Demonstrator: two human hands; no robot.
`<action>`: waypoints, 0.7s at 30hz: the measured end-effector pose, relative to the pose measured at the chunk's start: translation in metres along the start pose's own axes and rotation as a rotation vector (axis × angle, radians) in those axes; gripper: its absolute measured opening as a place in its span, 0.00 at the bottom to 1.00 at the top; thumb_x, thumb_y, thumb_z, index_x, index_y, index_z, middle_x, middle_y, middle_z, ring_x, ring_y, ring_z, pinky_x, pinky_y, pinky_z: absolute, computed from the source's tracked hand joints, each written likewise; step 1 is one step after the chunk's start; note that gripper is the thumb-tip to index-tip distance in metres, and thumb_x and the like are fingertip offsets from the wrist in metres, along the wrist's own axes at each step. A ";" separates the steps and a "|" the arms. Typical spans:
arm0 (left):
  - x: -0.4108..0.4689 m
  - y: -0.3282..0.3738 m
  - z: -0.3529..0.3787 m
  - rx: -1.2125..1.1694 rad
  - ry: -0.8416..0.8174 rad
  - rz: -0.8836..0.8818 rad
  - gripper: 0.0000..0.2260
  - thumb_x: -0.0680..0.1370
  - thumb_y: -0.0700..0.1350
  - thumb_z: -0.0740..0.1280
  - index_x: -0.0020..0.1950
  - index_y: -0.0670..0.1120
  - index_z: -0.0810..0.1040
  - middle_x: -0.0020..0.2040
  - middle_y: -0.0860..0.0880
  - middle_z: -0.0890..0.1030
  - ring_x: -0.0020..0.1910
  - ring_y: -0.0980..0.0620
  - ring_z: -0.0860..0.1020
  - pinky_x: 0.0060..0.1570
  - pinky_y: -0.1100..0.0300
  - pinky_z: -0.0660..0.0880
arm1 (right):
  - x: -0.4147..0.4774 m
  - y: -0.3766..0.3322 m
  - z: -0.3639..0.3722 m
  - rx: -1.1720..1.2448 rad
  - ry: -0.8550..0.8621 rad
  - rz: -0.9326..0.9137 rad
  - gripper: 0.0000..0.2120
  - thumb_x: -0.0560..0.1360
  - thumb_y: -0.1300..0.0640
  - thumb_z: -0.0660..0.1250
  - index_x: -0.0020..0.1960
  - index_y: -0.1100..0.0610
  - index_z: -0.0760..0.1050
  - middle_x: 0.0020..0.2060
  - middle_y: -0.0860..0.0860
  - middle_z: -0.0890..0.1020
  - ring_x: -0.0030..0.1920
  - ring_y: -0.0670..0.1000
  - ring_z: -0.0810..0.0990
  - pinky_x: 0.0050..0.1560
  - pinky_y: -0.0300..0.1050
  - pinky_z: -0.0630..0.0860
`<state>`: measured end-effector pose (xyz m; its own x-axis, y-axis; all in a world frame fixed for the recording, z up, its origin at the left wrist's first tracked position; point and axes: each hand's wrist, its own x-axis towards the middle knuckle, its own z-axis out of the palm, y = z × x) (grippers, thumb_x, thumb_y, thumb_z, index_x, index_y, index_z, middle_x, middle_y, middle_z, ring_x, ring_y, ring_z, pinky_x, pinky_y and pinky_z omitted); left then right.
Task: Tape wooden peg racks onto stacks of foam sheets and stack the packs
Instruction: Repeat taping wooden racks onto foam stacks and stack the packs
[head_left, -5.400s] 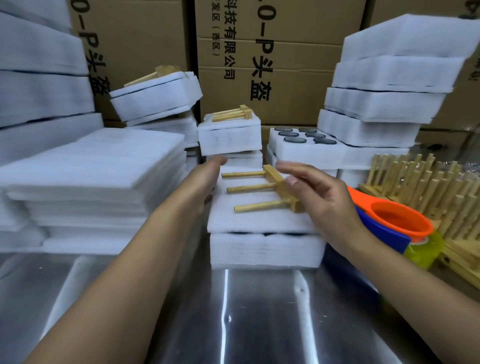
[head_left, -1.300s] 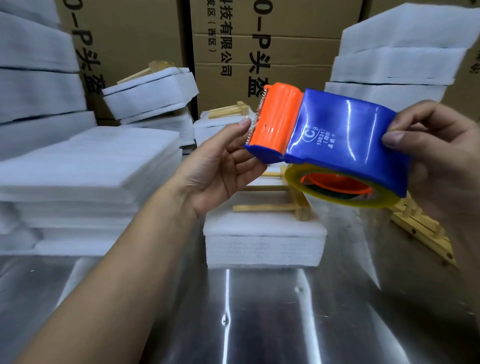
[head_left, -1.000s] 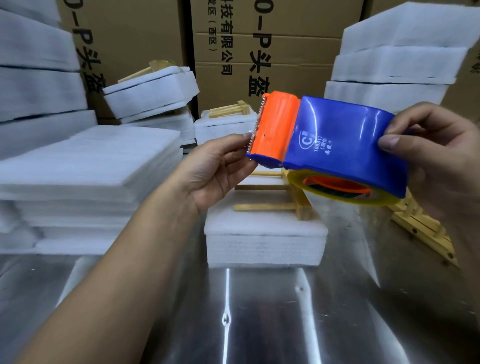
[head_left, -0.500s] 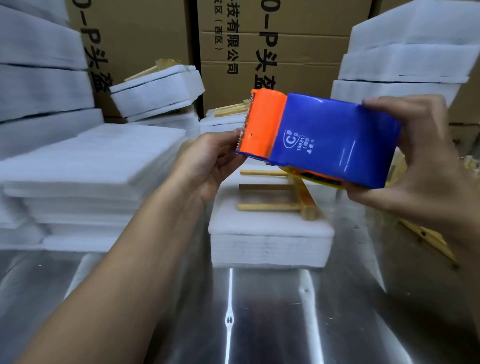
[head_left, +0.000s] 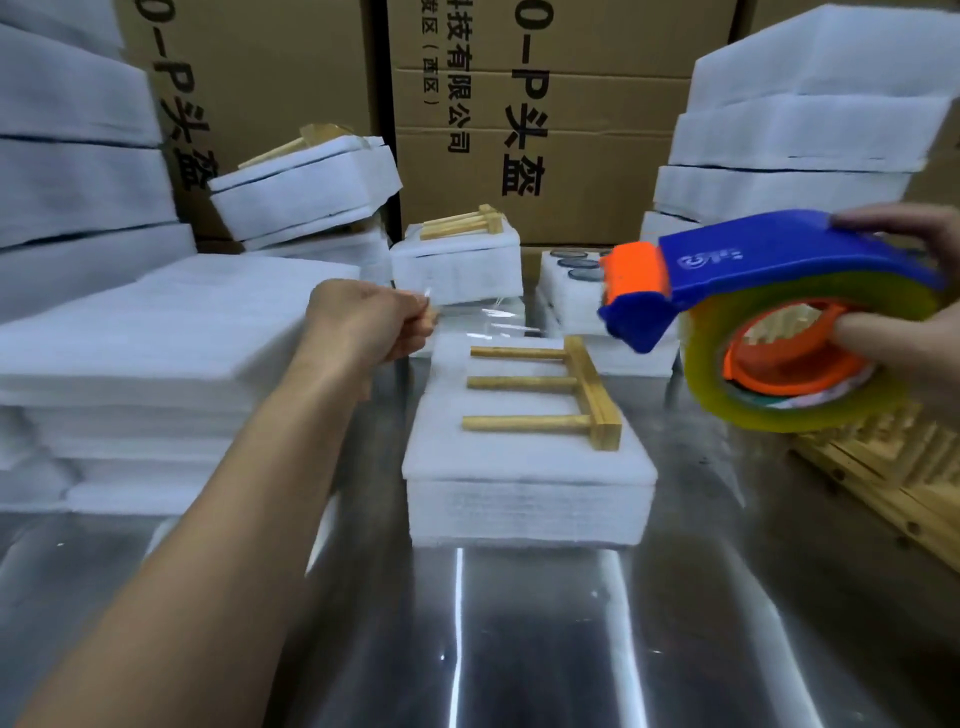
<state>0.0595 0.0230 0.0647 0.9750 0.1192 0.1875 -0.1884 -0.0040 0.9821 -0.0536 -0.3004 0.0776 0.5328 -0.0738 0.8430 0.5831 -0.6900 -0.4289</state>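
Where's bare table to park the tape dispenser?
Widest: steel table in front of the foam stack, near edge. Also a strip between that stack and the wooden racks on the right. Gap toward the left foam pile is narrow. Behind the stack: crowded with taped packs.

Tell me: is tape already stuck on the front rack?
No, the tape stretches in the air from left hand to dispenser, clear of the rack.

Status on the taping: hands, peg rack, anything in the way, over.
Left hand pinches tape end, right hand grips tape dispenser. Peg rack flat on foam stack, untaped. Nothing in the way.
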 end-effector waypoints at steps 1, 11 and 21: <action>0.001 -0.003 -0.003 0.110 0.039 0.025 0.09 0.75 0.35 0.67 0.35 0.40 0.80 0.26 0.49 0.80 0.24 0.58 0.77 0.31 0.66 0.78 | -0.002 0.000 0.005 0.036 -0.011 -0.010 0.31 0.60 0.67 0.71 0.61 0.48 0.75 0.61 0.56 0.73 0.48 0.37 0.79 0.52 0.31 0.75; -0.006 -0.003 -0.011 0.792 0.228 0.263 0.09 0.70 0.39 0.61 0.37 0.35 0.80 0.35 0.37 0.80 0.39 0.39 0.78 0.35 0.55 0.74 | -0.007 0.000 0.028 0.122 -0.068 0.147 0.29 0.59 0.65 0.69 0.51 0.35 0.76 0.54 0.53 0.77 0.39 0.39 0.82 0.38 0.30 0.76; 0.006 -0.018 -0.009 1.112 -0.128 -0.102 0.08 0.72 0.30 0.63 0.33 0.37 0.74 0.28 0.42 0.80 0.33 0.43 0.82 0.33 0.54 0.80 | -0.013 -0.010 0.050 0.149 -0.121 0.247 0.29 0.65 0.79 0.67 0.49 0.45 0.75 0.58 0.64 0.75 0.33 0.39 0.80 0.34 0.29 0.73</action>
<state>0.0676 0.0323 0.0483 0.9968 0.0672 0.0433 0.0405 -0.8915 0.4513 -0.0354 -0.2565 0.0545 0.7336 -0.1335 0.6663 0.5053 -0.5484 -0.6663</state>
